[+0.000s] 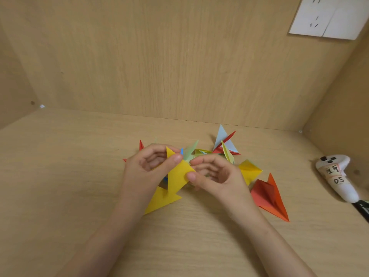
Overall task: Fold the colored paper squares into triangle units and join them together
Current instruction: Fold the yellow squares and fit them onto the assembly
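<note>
A yellow fold (178, 173) is pinched between the left hand (148, 166) and right hand (214, 173), thumb and forefinger of each closed on its edges; more folded units (225, 143) are scattered just beyond and beside the hands, an orange one (272, 198) to the right; farther right a white controller (337, 176) is marked "05"; all is set on a wooden desk (69, 166), walled in wood; a socket plate (327, 17) is fixed above.

1. Controller (337, 176), right of the orange paper (273, 198): tape label handwritten "DS".
2. Label above "DS" on the same controller: handwritten marks, unreadable.
</note>
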`<state>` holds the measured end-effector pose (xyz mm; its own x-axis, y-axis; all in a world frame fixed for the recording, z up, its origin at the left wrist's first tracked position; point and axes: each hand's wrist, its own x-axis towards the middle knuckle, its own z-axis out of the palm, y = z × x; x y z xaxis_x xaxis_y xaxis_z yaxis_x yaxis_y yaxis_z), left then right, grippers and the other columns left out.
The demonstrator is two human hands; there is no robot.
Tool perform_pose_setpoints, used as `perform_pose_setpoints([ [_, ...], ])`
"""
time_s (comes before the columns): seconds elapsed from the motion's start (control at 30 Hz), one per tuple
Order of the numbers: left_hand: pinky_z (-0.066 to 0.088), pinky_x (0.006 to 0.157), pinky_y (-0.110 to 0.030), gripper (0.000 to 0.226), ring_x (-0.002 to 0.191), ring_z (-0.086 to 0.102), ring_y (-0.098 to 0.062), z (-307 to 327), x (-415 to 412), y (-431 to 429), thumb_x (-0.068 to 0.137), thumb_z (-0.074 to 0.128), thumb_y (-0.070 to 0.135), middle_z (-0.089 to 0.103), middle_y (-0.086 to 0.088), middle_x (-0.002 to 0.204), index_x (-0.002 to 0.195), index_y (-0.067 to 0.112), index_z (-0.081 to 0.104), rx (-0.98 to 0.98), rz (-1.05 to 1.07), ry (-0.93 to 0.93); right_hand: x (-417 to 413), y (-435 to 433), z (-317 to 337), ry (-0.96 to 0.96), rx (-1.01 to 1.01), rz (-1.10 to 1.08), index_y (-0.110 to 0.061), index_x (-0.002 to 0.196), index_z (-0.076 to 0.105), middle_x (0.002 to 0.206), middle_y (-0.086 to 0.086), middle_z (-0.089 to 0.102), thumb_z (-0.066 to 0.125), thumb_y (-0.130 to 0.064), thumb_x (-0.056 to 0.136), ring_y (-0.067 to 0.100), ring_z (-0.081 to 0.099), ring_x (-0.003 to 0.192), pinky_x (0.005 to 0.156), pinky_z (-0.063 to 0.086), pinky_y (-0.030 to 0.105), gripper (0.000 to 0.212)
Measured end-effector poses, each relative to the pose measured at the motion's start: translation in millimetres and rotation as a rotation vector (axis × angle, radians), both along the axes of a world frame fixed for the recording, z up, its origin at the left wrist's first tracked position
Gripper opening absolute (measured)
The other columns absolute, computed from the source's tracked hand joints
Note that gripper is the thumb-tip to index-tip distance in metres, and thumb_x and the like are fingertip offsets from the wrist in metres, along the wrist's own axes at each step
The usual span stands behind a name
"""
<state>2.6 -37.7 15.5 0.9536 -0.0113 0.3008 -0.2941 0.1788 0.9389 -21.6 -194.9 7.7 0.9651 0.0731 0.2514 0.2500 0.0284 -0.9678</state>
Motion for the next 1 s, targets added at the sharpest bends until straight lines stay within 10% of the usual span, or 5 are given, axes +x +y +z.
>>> perform_pose_setpoints([
  [1.0,0.051,0.058,-0.013,0.012,0.054,0.065,-0.006,4.0,-7.2,-1.4,0.069,0.072,-0.001,0.071,0.001,0.061,0.072,0.010,0.069,0.084,-0.018,0.017,0.7,-3.9,1.2,0.037,0.037,-0.002,0.003,0.091,0.071,0.079,0.019,0.073,0.051,-0.014,0.092,0.024,0.071,0.078,0.074,0.053,0.024,0.026],
])
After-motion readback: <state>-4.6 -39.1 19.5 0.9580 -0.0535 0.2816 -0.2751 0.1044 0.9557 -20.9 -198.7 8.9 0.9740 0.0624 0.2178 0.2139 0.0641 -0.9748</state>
